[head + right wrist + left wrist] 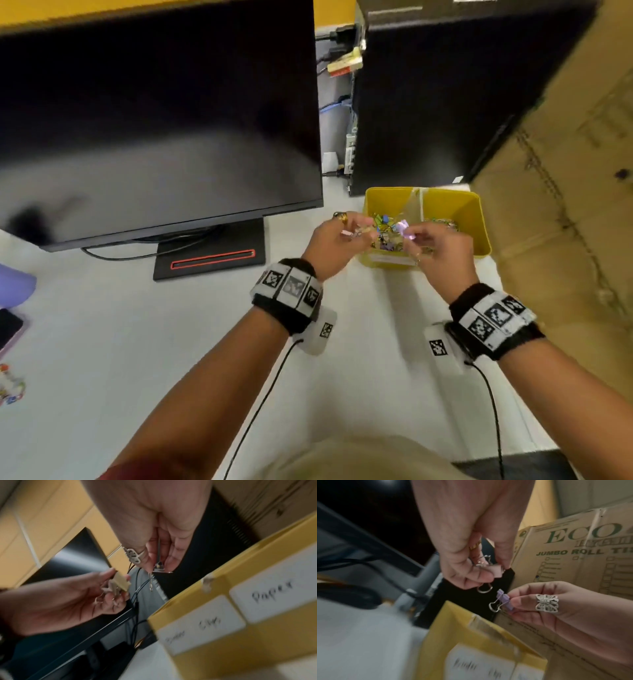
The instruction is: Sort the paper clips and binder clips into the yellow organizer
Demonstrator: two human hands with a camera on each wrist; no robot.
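The yellow organizer [476, 219] stands on the white desk, split by a divider, with colourful binder clips [385, 222] in its left half and paper clips [442, 223] in its right. Both hands hover over its front left part. My left hand [334, 236] pinches a pale pink binder clip [495, 571] with silver wire handles. My right hand [435, 246] pinches a purple binder clip [504, 599] between thumb and fingers; it shows as a small clip [159, 567] in the right wrist view. White labels [204, 627] mark the organizer's front wall [223, 655].
A black monitor [154, 113] on its stand [209, 260] fills the left. A black computer tower [438, 92] stands behind the organizer. A cardboard box [565, 205] presses close on the right. A phone [8, 330] lies at the left edge.
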